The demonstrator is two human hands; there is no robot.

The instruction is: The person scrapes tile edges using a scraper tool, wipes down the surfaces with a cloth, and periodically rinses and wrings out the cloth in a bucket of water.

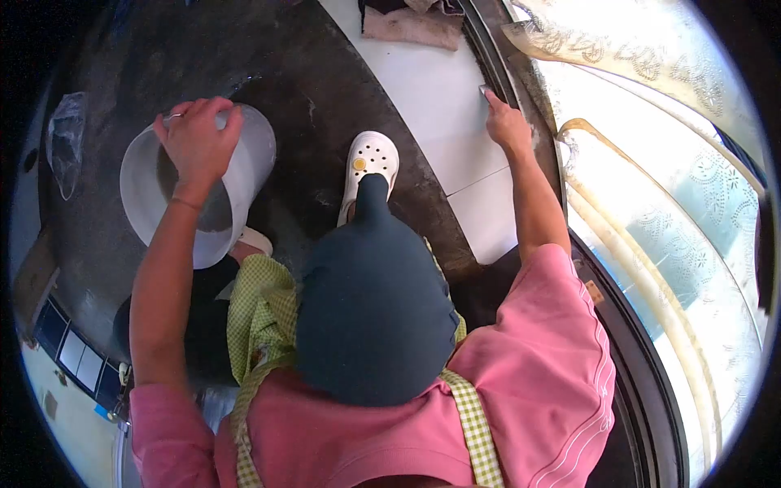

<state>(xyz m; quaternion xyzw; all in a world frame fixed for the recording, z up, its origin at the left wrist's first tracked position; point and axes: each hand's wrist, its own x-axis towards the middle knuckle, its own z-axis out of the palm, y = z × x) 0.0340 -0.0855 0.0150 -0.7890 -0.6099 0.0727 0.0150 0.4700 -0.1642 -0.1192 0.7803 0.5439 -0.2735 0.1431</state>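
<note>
My left hand (198, 145) has its fingers hooked over the rim of a translucent white plastic bucket (260, 150). The bucket is tilted, its mouth facing toward me; what it holds is hard to make out. Over on the right, my right hand (509, 128) is closed around a small pale piece (485, 90) that pokes out at the fingertips. Its kind is too small to tell. That hand is at the edge of a white tile strip (415, 85), beside a dark door or window track (496, 61).
A brownish-pink cloth (411, 29) lies at the far end of the tiles. Lace-patterned curtains (651, 61) hang along the right. A clear plastic bag (67, 138) rests on the dark floor (317, 49) at far left. My white clog (376, 151) stands near the tiles.
</note>
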